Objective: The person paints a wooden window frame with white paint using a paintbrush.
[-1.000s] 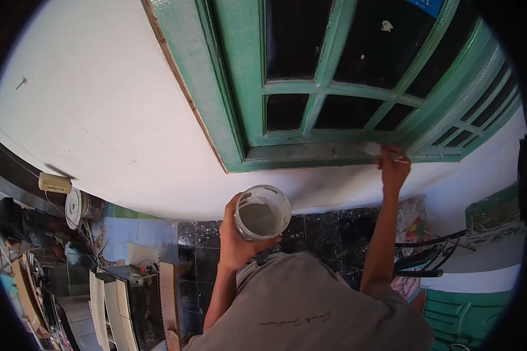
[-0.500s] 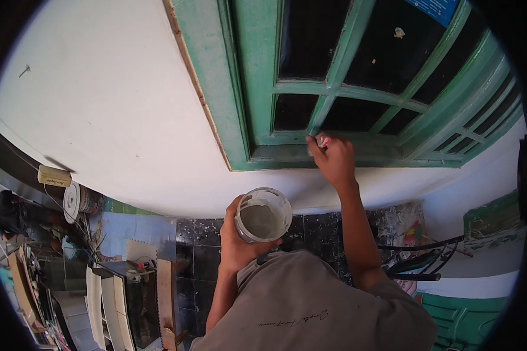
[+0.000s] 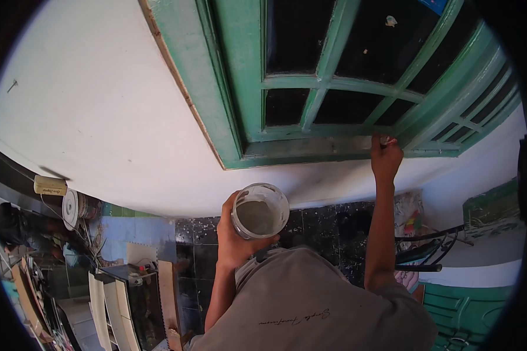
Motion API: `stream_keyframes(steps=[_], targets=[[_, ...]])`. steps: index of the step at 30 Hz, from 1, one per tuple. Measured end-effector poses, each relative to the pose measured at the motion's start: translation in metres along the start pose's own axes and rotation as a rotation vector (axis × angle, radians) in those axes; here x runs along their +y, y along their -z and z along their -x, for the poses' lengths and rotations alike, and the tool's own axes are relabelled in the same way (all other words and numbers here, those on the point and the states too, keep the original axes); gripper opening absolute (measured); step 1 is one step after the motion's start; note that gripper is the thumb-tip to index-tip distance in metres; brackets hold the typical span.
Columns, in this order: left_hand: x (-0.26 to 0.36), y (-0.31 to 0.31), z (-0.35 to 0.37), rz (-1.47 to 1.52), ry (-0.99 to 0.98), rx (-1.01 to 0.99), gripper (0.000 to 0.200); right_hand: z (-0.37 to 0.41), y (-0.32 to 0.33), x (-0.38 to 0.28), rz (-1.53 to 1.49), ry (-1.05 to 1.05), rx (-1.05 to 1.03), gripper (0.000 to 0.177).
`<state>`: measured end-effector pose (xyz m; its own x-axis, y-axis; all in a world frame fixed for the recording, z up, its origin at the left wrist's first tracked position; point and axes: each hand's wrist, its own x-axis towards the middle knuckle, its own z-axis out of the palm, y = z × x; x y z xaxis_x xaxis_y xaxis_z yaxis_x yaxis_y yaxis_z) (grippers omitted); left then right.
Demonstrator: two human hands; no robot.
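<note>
My left hand [image 3: 234,237] is wrapped round a translucent plastic tub [image 3: 285,210], tilted so its inside shows a greyish liquid and smears on the wall. Up at the green window frame [image 3: 310,147], my right hand [image 3: 386,159] is closed on a small thing with a reddish-white end [image 3: 387,140]; the fingers hide most of it, so its kind does not show. That hand is at the lower right corner of the window, by the bottom rail below the dark panes [image 3: 348,107].
White wall [image 3: 99,99] surrounds the window, with a nail at left. Beneath are black tiles [image 3: 205,228], wooden boards [image 3: 168,292] and a glass-sided cabinet [image 3: 143,304]. Black metal bars [image 3: 433,251] and green plastic chairs [image 3: 468,310] stand at right. Another person [image 3: 17,228] is at far left.
My right hand has moved right along the bottom rail, from the middle of the window to its lower right corner. My left hand still holds the tub. The view has shifted slightly.
</note>
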<state>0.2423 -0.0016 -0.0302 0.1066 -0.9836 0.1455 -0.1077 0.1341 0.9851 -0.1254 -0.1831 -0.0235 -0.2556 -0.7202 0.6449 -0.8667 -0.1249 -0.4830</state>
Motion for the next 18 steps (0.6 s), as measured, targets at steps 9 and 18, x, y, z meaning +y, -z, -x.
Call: stream_keyframes(steps=[9,18], targets=[[0.001,0.001,0.007,-0.040,-0.019,0.022,0.111,0.026,-0.029,-0.074,0.054,0.289,-0.105,0.009],[0.005,0.008,0.015,0.022,-0.010,0.074,0.113,0.070,-0.073,-0.192,-0.765,0.211,-0.212,0.016]])
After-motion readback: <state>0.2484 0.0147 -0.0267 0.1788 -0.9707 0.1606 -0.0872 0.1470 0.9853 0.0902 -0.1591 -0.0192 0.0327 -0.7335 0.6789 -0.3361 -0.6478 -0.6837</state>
